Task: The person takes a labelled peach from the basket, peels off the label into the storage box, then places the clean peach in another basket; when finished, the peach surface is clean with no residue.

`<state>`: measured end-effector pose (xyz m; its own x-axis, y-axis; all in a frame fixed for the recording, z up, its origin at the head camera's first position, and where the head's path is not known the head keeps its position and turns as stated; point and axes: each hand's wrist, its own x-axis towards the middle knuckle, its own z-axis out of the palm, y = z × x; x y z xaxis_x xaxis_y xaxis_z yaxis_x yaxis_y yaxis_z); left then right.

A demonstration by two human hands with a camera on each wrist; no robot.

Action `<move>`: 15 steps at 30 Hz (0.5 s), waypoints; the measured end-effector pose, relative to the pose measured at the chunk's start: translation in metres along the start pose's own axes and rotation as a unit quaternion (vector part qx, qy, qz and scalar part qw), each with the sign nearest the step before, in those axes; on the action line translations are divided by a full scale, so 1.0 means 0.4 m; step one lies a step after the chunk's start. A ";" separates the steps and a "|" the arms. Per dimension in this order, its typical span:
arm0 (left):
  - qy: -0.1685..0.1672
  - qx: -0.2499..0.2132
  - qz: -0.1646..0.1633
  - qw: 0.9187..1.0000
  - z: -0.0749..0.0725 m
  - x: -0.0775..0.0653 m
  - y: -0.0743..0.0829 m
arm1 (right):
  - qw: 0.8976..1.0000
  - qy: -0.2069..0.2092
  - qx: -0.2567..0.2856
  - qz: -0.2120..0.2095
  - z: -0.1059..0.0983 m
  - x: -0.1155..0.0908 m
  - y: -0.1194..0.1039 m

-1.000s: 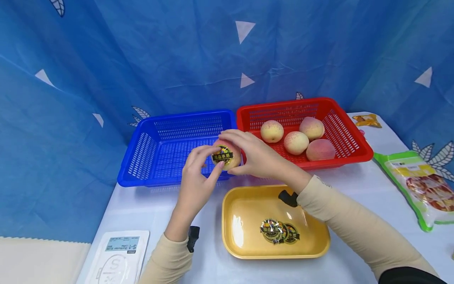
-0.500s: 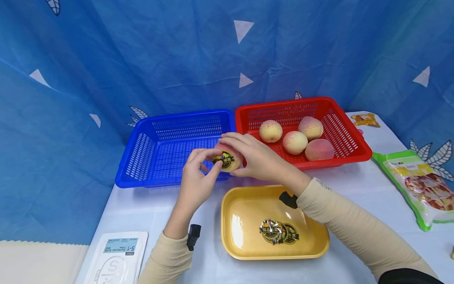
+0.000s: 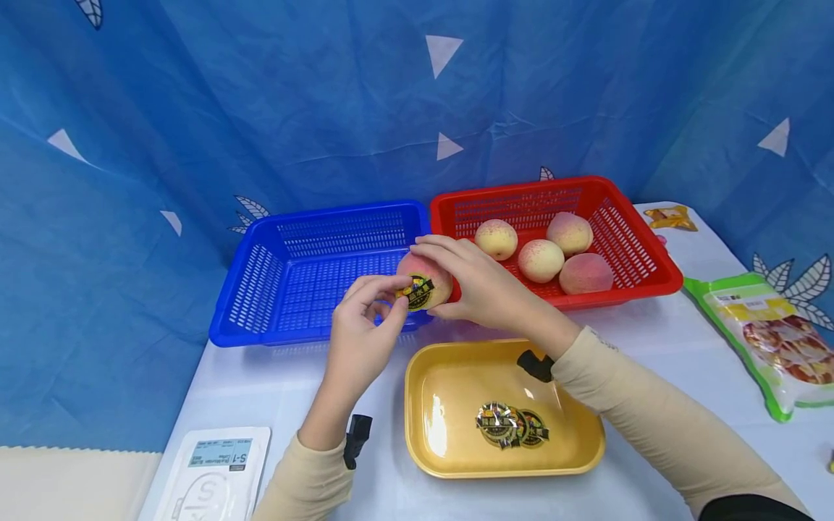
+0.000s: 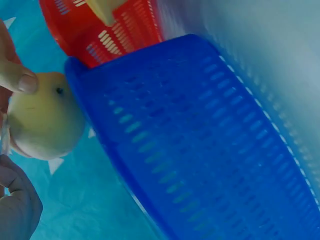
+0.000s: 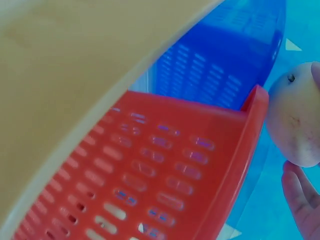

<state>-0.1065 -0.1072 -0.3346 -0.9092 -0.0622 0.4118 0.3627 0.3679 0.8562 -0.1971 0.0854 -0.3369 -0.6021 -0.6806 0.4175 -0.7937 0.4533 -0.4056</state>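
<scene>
My right hand (image 3: 485, 286) holds a pink and yellow peach (image 3: 430, 268) above the inner ends of the two baskets. On the peach's near side lies a round black and gold fruit sticker (image 3: 420, 293) with printed characters. The thumb and index finger of my left hand (image 3: 365, 325) pinch the sticker's left edge. In the left wrist view the peach (image 4: 50, 120) shows its stem pit, and a thin clear edge of the sticker (image 4: 5, 134) stands off it beside the left fingers. The right wrist view shows the peach (image 5: 295, 120) and part of the right hand (image 5: 302, 200).
A blue basket (image 3: 228, 318) stands at left, beside a red basket (image 3: 651, 278) holding several peaches (image 3: 541, 261). Nearer me, a gold tray (image 3: 449, 452) holds several stickers (image 3: 511, 425). A white packet (image 3: 215, 474) lies at left; a green-edged food bag (image 3: 775, 340) at right.
Both hands have shifted slightly to the right with the peach. The sticker has tilted, its right side higher, and the peach's pink top shows more.
</scene>
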 end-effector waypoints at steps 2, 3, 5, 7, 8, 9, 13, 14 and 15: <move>-0.004 -0.028 0.002 1.000 0.001 -0.007 0.009 | 1.000 0.004 0.003 0.013 -0.010 -0.005 0.005; -0.007 -0.040 0.001 0.999 0.001 -0.011 0.014 | 1.000 0.007 0.006 0.020 -0.015 -0.007 0.008; -0.020 -0.061 -0.005 0.998 0.001 -0.021 0.021 | 0.999 0.017 0.008 0.030 -0.027 -0.015 0.015; -0.047 -0.069 -0.014 0.996 0.003 -0.034 0.024 | 0.999 0.036 0.011 0.034 -0.040 -0.023 0.025; -0.067 -0.064 -0.020 0.995 0.005 -0.041 0.024 | 0.998 0.045 0.013 0.037 -0.046 -0.029 0.030; -0.091 -0.058 -0.024 0.994 0.008 -0.048 0.021 | 0.998 0.053 0.020 0.039 -0.052 -0.036 0.036; -0.198 -0.025 -0.050 0.979 0.032 -0.083 -0.001 | 0.995 0.076 0.043 0.056 -0.072 -0.064 0.058; -0.223 -0.016 -0.054 0.973 0.041 -0.092 -0.010 | 0.994 0.080 0.048 0.062 -0.075 -0.071 0.064; -0.247 -0.013 -0.059 0.967 0.051 -0.101 -0.019 | 0.993 0.083 0.050 0.068 -0.077 -0.077 0.070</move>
<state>-0.0766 -0.0886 -0.3642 -0.9291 0.3509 0.1164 0.2493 0.3621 0.8982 -0.2036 0.1368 -0.3359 -0.7153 -0.5089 0.4790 -0.6970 0.4690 -0.5424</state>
